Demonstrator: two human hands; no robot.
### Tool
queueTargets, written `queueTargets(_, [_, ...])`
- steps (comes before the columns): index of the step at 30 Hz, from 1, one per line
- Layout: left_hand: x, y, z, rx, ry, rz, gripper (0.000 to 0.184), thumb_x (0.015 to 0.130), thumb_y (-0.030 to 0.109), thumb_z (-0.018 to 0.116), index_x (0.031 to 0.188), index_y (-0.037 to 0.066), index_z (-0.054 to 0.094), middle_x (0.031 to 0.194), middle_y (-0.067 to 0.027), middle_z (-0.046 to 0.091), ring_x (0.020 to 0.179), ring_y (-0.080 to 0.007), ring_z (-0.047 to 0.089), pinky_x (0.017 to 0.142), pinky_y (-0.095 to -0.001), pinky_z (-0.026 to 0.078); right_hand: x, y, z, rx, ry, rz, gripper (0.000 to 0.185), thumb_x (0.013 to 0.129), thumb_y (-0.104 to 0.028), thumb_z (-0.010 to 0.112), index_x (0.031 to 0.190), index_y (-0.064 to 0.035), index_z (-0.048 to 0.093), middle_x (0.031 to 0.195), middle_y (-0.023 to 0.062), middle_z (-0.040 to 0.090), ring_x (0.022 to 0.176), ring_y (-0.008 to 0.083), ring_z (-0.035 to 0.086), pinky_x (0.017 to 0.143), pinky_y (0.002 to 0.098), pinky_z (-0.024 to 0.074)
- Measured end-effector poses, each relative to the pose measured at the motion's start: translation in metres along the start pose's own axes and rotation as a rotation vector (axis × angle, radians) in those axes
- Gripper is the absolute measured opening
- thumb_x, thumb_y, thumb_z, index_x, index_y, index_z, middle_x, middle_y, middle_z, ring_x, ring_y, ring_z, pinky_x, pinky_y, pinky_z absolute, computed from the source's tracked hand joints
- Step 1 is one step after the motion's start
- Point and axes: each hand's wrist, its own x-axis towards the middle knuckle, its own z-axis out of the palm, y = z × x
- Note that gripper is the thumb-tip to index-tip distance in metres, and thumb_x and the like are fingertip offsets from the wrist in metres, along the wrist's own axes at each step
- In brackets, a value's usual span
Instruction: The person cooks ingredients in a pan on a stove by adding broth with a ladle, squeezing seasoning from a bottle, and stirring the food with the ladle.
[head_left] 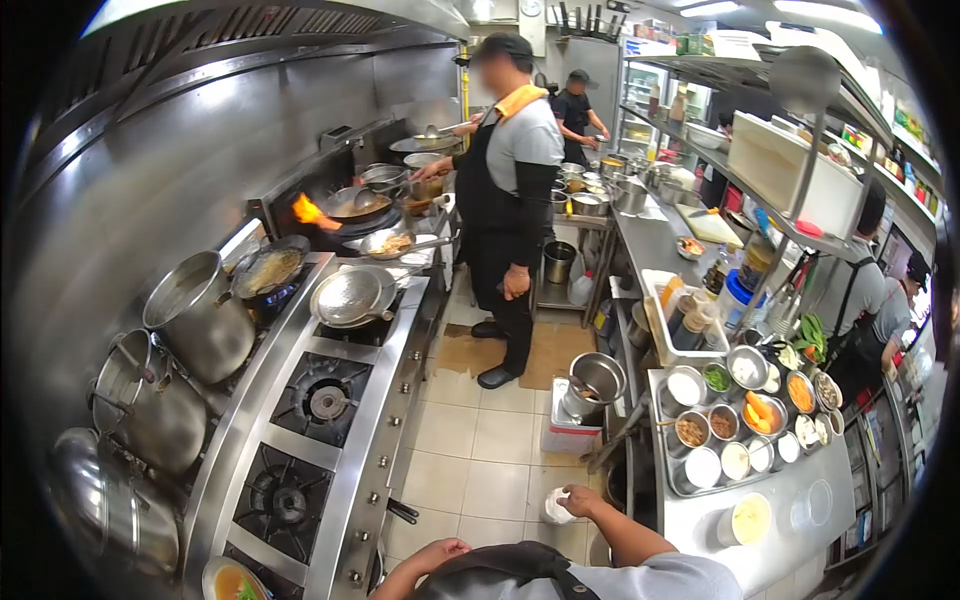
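White container (556,508) grasped at side by right hand (578,502), likely for steadiness, beside worktop (690,525); left hand (440,553) half-curled near stove (304,446), cannot tell if empty; ingredient tray (662,440) on worktop, presumably for easy reach.

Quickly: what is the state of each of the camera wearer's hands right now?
Left hand: loosely curled, nothing visible in it; whether open or closed cannot be told.
Right hand: closed on small white round container.
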Motion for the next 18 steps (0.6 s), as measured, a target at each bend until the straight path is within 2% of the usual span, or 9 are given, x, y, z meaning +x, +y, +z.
queueTargets(2, [0.005, 0.015, 0.010, 0.098, -0.064, 0.038, 0.032, 0.091, 0.030, 0.056, 0.108, 0.003, 0.060, 0.099, -0.0075, 0.065, 0.091, -0.0157, 0.059, 0.084, -0.0283, 0.046, -0.033, 0.010, -0.007, 0.099, 0.073, 0.032, 0.051, 0.084, -0.037, 0.057, 0.119, 0.0004, 0.056, 0.111, 0.0224, 0.060, 0.106, 0.0352, 0.057, 0.093, 0.0380, 0.0430])
queueTargets(5, [0.005, 0.043, 0.039, 0.141, -0.119, -0.010, 0.034, 0.091, 0.030, 0.055, 0.110, 0.003, 0.060, 0.098, -0.0079, 0.065, 0.092, -0.0157, 0.059, 0.085, -0.0282, 0.045, -0.092, 0.011, -0.014, 0.102, 0.218, 0.040, 0.049, 0.083, -0.035, 0.058, 0.117, 0.0003, 0.057, 0.113, 0.0238, 0.059, 0.108, 0.0349, 0.056, 0.094, 0.0384, 0.0428])
queueTargets(6, [0.007, 0.046, 0.050, 0.130, -0.138, -0.001, 0.034, 0.091, 0.030, 0.055, 0.111, 0.003, 0.059, 0.099, -0.0079, 0.065, 0.093, -0.0156, 0.059, 0.085, -0.0282, 0.045, -0.105, 0.024, -0.002, 0.092, 0.332, -0.023, 0.045, 0.082, -0.032, 0.061, 0.113, 0.0004, 0.059, 0.108, 0.0242, 0.060, 0.105, 0.0363, 0.056, 0.092, 0.0397, 0.0436])
queueTargets(9, [0.007, 0.061, 0.082, 0.097, -0.183, 0.006, 0.035, 0.091, 0.031, 0.055, 0.113, 0.003, 0.059, 0.102, -0.0076, 0.064, 0.097, -0.0152, 0.058, 0.087, -0.0278, 0.044, -0.160, 0.030, -0.005, 0.050, 0.405, -0.087, 0.038, 0.081, -0.028, 0.063, 0.106, 0.0001, 0.061, 0.101, 0.0239, 0.060, 0.100, 0.0371, 0.055, 0.088, 0.0415, 0.0441])
queueTargets(10, [0.002, 0.074, 0.092, 0.088, -0.194, -0.002, 0.036, 0.092, 0.031, 0.054, 0.113, 0.003, 0.058, 0.103, -0.0072, 0.064, 0.098, -0.0150, 0.057, 0.088, -0.0275, 0.043, -0.167, 0.045, 0.003, 0.010, 0.483, -0.145, 0.031, 0.077, -0.020, 0.066, 0.100, -0.0007, 0.062, 0.098, 0.0218, 0.058, 0.095, 0.0377, 0.055, 0.085, 0.0431, 0.0444])
queueTargets(13, [-0.005, 0.080, 0.130, -0.030, -0.243, -0.021, 0.037, 0.093, 0.033, 0.052, 0.114, 0.002, 0.058, 0.106, -0.0058, 0.062, 0.102, -0.0142, 0.055, 0.091, -0.0267, 0.041, -0.211, 0.044, -0.006, -0.046, 0.633, -0.145, 0.028, 0.072, -0.013, 0.068, 0.097, -0.0017, 0.062, 0.103, 0.0207, 0.057, 0.099, 0.0374, 0.053, 0.086, 0.0431, 0.0434])
queueTargets(14, [-0.009, 0.078, 0.142, -0.086, -0.259, -0.029, 0.038, 0.094, 0.033, 0.052, 0.114, 0.002, 0.058, 0.107, -0.0052, 0.062, 0.103, -0.0139, 0.054, 0.092, -0.0264, 0.040, -0.217, 0.052, -0.003, -0.030, 0.669, -0.147, 0.029, 0.069, -0.010, 0.069, 0.096, -0.0022, 0.062, 0.109, 0.0209, 0.054, 0.105, 0.0376, 0.050, 0.089, 0.0438, 0.0409])
queueTargets(18, [-0.037, 0.068, 0.178, -0.074, -0.305, -0.052, 0.041, 0.095, 0.036, 0.049, 0.115, 0.002, 0.058, 0.113, -0.0048, 0.060, 0.108, -0.0130, 0.052, 0.096, -0.0268, 0.037, -0.234, 0.070, -0.001, -0.083, 0.807, -0.150, 0.031, 0.068, -0.010, 0.069, 0.097, -0.0019, 0.060, 0.114, 0.0230, 0.049, 0.110, 0.0379, 0.046, 0.093, 0.0455, 0.0368])
